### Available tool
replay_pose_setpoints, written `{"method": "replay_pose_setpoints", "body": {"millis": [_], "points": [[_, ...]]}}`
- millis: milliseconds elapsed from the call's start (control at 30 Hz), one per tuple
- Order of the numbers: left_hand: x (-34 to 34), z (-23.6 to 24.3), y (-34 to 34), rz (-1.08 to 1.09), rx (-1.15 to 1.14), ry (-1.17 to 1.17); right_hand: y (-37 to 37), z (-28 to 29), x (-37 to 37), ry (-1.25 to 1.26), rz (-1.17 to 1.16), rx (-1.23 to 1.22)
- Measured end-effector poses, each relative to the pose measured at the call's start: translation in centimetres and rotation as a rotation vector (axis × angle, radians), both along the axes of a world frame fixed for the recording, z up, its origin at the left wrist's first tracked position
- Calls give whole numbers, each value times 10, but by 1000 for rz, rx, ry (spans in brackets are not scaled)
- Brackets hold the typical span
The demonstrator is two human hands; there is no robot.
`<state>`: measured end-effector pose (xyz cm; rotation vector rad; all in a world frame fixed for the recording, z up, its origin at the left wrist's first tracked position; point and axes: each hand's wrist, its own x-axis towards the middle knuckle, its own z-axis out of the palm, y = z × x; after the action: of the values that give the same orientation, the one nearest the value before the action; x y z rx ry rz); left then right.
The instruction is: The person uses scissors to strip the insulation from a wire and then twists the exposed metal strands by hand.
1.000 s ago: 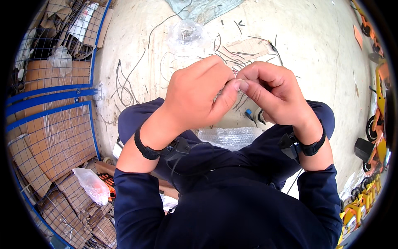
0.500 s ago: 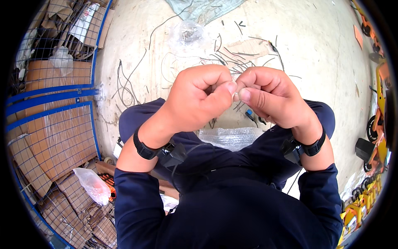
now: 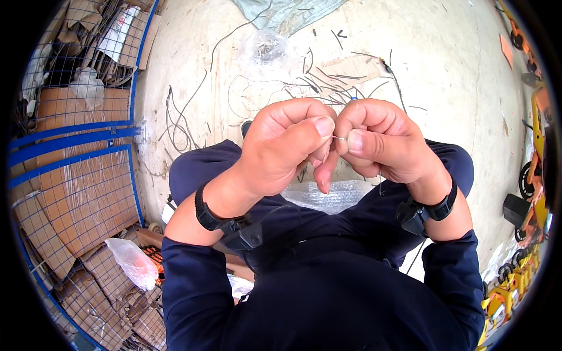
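A pale concrete floor [image 3: 445,70] fills the far part of the head view, strewn with short dark wire offcuts [image 3: 328,76] and longer loose strands [image 3: 181,117]. A crumpled clear plastic bag [image 3: 266,50] lies far and slightly left, with a grey-green sheet [image 3: 281,11] beyond it at the top edge.

In the middle, the left hand [image 3: 281,149] and the right hand [image 3: 380,143] meet knuckle to knuckle above the person's knees in dark blue trousers. Between them runs a thin short piece of wire [image 3: 339,138], its long axis lying left to right. The left thumb and forefinger are pressed together on its left end; the right thumb and forefinger pinch its right end. The remaining fingers of both hands are curled in. Both hands are equally close to the wire, each gripping one end, so only a tiny bare stretch shows in the gap. Each wrist wears a black band with a small device.

A sheet of bubble wrap [image 3: 328,196] rests on the lap just below the hands.

On the left stand blue wire-mesh cages [image 3: 76,140] holding flattened brown cardboard [image 3: 82,193]; a clear bag [image 3: 134,263] with something pinkish inside lies near them. At the right edge are yellow and orange equipment parts [image 3: 535,193], too cropped to identify.
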<state>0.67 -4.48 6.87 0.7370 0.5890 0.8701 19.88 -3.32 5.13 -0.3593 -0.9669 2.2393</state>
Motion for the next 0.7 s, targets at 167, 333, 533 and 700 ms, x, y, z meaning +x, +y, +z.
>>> {"method": "replay_pose_setpoints", "body": {"millis": [167, 333, 533, 700], "points": [[1, -1, -1, 8, -65, -97, 0, 0, -1, 50, 9, 0], [3, 3, -2, 11, -119, -187, -1, -1, -2, 90, 26, -17], [1, -3, 3, -64, -110, -303, -1, -6, -5, 166, 29, -24], [0, -4, 3, -76, -175, -421, 0, -6, -5, 185, 50, -33]]}}
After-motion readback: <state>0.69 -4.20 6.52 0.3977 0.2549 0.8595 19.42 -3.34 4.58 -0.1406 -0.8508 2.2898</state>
